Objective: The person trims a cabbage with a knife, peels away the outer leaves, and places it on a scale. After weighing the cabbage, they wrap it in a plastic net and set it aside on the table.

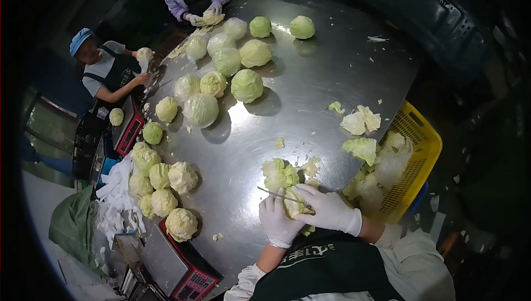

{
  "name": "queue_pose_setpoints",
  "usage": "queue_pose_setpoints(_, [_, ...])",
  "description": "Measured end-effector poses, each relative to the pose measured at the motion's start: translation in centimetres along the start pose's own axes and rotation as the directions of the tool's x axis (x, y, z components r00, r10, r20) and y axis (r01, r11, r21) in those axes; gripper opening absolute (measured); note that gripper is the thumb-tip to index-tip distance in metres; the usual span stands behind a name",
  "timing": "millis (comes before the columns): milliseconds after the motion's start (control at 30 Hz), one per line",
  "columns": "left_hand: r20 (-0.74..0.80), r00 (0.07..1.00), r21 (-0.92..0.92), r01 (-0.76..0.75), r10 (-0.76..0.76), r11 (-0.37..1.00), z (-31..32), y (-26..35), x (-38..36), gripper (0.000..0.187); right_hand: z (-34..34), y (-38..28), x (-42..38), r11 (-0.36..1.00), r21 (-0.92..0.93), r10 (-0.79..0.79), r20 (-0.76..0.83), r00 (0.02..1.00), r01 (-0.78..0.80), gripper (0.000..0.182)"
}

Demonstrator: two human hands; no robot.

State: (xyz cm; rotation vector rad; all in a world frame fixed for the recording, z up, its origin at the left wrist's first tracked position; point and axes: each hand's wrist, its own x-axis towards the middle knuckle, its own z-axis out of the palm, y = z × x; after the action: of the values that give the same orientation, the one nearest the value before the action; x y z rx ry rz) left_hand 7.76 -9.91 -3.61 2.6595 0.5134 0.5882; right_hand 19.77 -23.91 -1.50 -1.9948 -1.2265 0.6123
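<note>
Pale green cabbage head [279, 175] sits at the near edge of the round steel table [310, 79]. Left gloved hand [278, 219] grips it; right gloved hand [329, 209] clasps a thin knife [276, 194], whose blade could slip toward the left fingers.

The steel counter [310, 79] carries many whole cabbages [221, 74] at its far and left side, loose leaves [360, 120] near the right edge, and a red scale [182, 270].
</note>
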Motion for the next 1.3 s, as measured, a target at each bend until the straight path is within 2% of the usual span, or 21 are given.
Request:
queue_pose_setpoints(100, [0.051,0.996,-0.063,0.077,-0.073,0.995,0.0,-0.2,0.4,0.09,-1.0,0.0,-0.8,0.997,-0.004,0.082,0.07,0.994,-0.082,0.07])
queue_pose_setpoints(233, [0.037,0.989,-0.152,0.146,-0.142,0.978,0.5,-1.0,0.6,0.09,0.3,0.0,-1.9,0.988,-0.006,0.155,0.086,0.984,-0.155,0.066])
queue_pose_setpoints(300, [0.021,0.992,-0.105,0.126,-0.125,0.986,0.4,-0.7,0.7,0.092,1.5,0.3,-1.9,0.99,-0.01,0.14,-0.043,0.989,-0.141,0.055])
queue_pose_setpoints(333, [0.022,0.993,-0.106,0.122,-0.12,0.987,0.3,-0.5,0.7,0.092,1.7,0.8,-1.7,0.99,-0.009,0.142,-0.048,0.989,-0.143,0.055])
queue_pose_setpoints(400, [0.025,0.994,-0.092,0.11,-0.108,0.99,0.2,-0.2,0.8,0.091,2.2,2.0,-1.1,0.988,0.078,0.145,-0.156,0.977,-0.134,0.045])
queue_pose_setpoints(533, [0.02,0.995,-0.121,0.102,-0.101,0.987,-0.4,0.3,1.0,0.083,1.5,3.0,-0.7,0.979,0.195,0.104,-0.203,0.974,-0.064,0.036])
queue_pose_setpoints(567, [0.033,0.997,-0.122,0.078,-0.075,0.989,-0.6,0.3,1.0,0.082,1.5,3.3,-0.5,0.979,0.194,0.106,-0.204,0.973,-0.066,0.036])
queue_pose_setpoints(633, [0.043,0.998,-0.122,0.054,-0.049,0.991,-0.8,0.2,1.0,0.082,1.6,4.2,0.2,0.945,0.314,0.147,-0.167,0.975,-0.088,0.039])
queue_pose_setpoints(767, [0.078,0.997,-0.109,0.026,-0.018,0.994,-1.0,-0.1,0.7,0.082,0.6,2.0,0.4,0.972,0.229,0.103,-0.221,0.97,-0.051,0.043])
queue_pose_setpoints(833, [0.089,0.996,-0.115,0.012,-0.002,0.993,-1.4,-0.5,0.5,0.083,2.6,5.3,1.9,0.919,0.357,0.254,-0.208,0.945,-0.169,0.046])
queue_pose_setpoints(867, [0.118,0.991,-0.142,-0.038,0.055,0.989,-1.7,-1.1,0.0,0.084,3.5,6.7,2.3,0.878,0.442,0.313,-0.236,0.92,-0.185,0.038])
queue_pose_setpoints(900, [0.144,0.983,-0.171,-0.085,0.11,0.982,-2.2,-1.7,-0.5,0.085,3.0,6.7,2.4,0.879,0.44,0.31,-0.234,0.921,-0.184,0.038])
queue_pose_setpoints(967, [0.189,0.974,-0.163,-0.093,0.124,0.982,-3.7,-2.8,-1.9,0.085,1.6,6.9,3.2,0.935,0.128,0.355,-0.287,0.89,-0.332,0.036])
queue_pose_setpoints(1000, [0.24,0.961,-0.159,-0.102,0.139,0.982,-4.4,-3.2,-2.4,0.084,0.9,6.9,3.5,0.91,0.05,0.414,-0.163,0.896,-0.412,0.039])
queue_pose_setpoints(1033, [0.242,0.961,-0.154,-0.098,0.133,0.983,-5.0,-3.4,-2.7,0.084,1.4,6.8,3.6,0.911,0.053,0.413,-0.157,0.897,-0.41,0.039])
queue_pose_setpoints(1100, [0.293,0.955,-0.12,-0.014,0.049,0.993,-6.0,-3.3,-3.1,0.09,1.4,5.4,3.9,0.97,0.04,0.241,-0.296,0.924,-0.24,0.052])
queue_pose_setpoints(1133, [0.291,0.956,-0.117,-0.006,0.04,0.993,-5.7,-3.0,-3.2,0.09,1.0,3.5,3.7,0.976,0.014,0.211,-0.299,0.931,-0.217,0.061])
queue_pose_setpoints(1200, [0.206,0.969,-0.163,0.17,-0.135,0.972,-4.7,-2.4,-3.4,0.09,1.0,0.2,4.5,0.986,0.01,0.166,-0.248,0.954,-0.169,0.063])
queue_pose_setpoints(1233, [0.208,0.969,-0.162,0.172,-0.137,0.972,-4.5,-2.5,-3.5,0.09,1.2,-0.6,4.9,0.992,0.007,0.125,-0.207,0.97,-0.126,0.066])
queue_pose_setpoints(1267, [0.187,0.979,-0.151,0.106,-0.077,0.983,-4.2,-2.7,-3.4,0.094,1.4,-0.6,5.5,0.992,0.007,0.127,-0.209,0.97,-0.128,0.066])
queue_pose_setpoints(1300, [0.166,0.986,-0.139,0.041,-0.017,0.989,-3.8,-3.0,-3.4,0.098,1.8,-0.1,6.4,0.986,0.049,0.163,-0.092,0.982,-0.159,0.06])
